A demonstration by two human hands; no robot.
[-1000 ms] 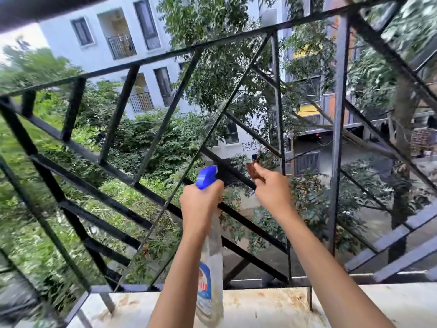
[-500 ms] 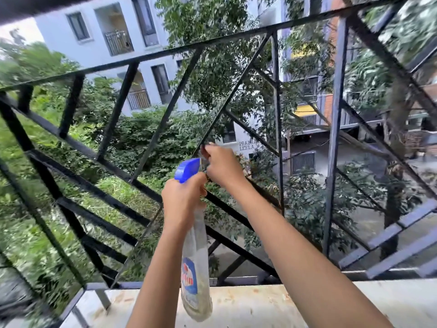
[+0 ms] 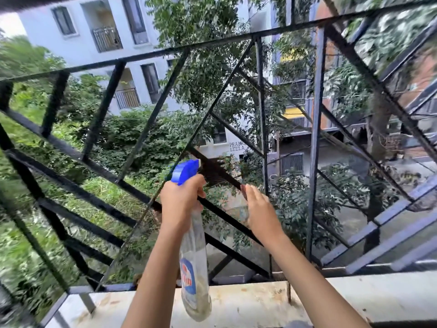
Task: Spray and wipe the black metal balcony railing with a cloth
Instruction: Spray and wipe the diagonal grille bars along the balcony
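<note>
Blurred grass and shrubs (image 3: 28,233) fill the left, seen through the slanted bars of the black railing (image 3: 71,188), with a white apartment block (image 3: 78,31) behind. Left of middle, the left hand (image 3: 182,202) has its grip wrapped round the neck of a clear spray bottle (image 3: 194,268). The bottle's blue head is just beside a diagonal bar, and its body hangs before the stained ledge (image 3: 354,297). Just right of it, the right hand (image 3: 260,211) lies against that same bar, back to the camera. I cannot tell whether its grip holds anything. The cloth cannot be made out; only a dark sliver shows at the fingertips. A tree (image 3: 295,204) stands beyond. The bottom edge cuts off both forearms.
</note>
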